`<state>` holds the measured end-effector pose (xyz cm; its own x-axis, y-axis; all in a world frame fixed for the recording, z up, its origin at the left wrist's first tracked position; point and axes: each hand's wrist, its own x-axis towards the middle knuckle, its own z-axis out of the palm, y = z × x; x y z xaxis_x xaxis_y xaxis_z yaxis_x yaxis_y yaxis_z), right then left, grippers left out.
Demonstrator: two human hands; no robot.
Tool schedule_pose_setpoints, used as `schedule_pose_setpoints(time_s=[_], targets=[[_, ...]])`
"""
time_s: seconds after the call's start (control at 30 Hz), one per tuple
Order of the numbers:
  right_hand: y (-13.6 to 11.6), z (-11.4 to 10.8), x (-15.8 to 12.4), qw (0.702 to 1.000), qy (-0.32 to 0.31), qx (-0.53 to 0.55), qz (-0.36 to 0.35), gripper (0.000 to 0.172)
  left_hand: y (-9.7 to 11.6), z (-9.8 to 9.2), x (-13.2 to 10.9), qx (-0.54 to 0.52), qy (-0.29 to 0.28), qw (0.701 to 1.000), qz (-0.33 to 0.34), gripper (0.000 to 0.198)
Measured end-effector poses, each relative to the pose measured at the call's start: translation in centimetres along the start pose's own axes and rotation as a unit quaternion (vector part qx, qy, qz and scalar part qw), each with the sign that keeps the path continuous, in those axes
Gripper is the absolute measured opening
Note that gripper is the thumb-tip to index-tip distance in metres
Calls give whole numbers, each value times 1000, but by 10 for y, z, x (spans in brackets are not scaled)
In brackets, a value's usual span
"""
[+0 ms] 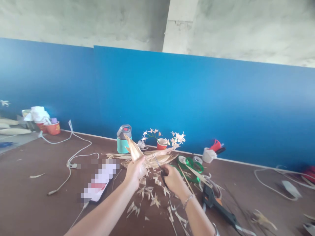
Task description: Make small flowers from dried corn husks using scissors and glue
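A dry, straw-coloured husk (135, 148) is up in the air in front of the person, above the middle of the surface (46, 214), its tip pointing up and away. The left hand (136, 168) is closed round its lower part, I'd guess so the leaf stays taut and steady. The right hand (171, 178) is wrapped round the dark handles of some scissors (162, 173), blades angled in toward the husk; whether they touch it I can't tell from here. Behind lies a heap of loose husks (169, 159), probably kept there for easy reach, and cut scraps (155, 200) litter the space below. Further back, a red cup (161, 145) seems to prop up the pale flowers (178, 139), while a glue gun (216, 205) rests near the right forearm, handy for that side.
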<state>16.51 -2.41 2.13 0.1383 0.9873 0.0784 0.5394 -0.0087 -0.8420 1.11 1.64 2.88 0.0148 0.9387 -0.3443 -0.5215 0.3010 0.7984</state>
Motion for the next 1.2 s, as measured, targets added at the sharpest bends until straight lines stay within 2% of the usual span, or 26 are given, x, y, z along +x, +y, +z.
schedule_pose_setpoints(time_s=[0.13, 0.27, 0.4, 0.5, 0.6, 0.73, 0.9, 1.07, 1.2], targets=[[9, 2, 4, 1000, -15, 13, -1, 30, -1, 0, 0, 9, -3, 1000, -1, 35], [6, 2, 4, 999, -8, 39, 6, 30, 0, 1, -3, 16, -14, 1000, -4, 38], [-10, 1, -2, 986, -14, 157, 52, 29, -1, 3, -6, 21, -25, 999, -17, 36], [-22, 2, -7, 963, -31, 261, 63, 42, -6, 5, -10, 17, -38, 999, -23, 30], [-28, 4, -9, 953, -45, 294, 53, 48, -10, 8, -14, 21, -66, 997, -26, 29], [-29, 2, -10, 955, -19, 293, 48, 45, -8, 9, -18, 10, -123, 992, -30, 33], [-29, -7, -7, 948, 6, 315, 47, 44, -4, 7, -18, 21, -172, 983, -55, 27], [-27, -12, -7, 947, 17, 320, 26, 44, -1, 8, -17, 18, -120, 992, -38, 21], [-29, -16, -10, 968, -37, 246, 46, 40, 7, 7, -15, -32, -96, 995, -5, 19]])
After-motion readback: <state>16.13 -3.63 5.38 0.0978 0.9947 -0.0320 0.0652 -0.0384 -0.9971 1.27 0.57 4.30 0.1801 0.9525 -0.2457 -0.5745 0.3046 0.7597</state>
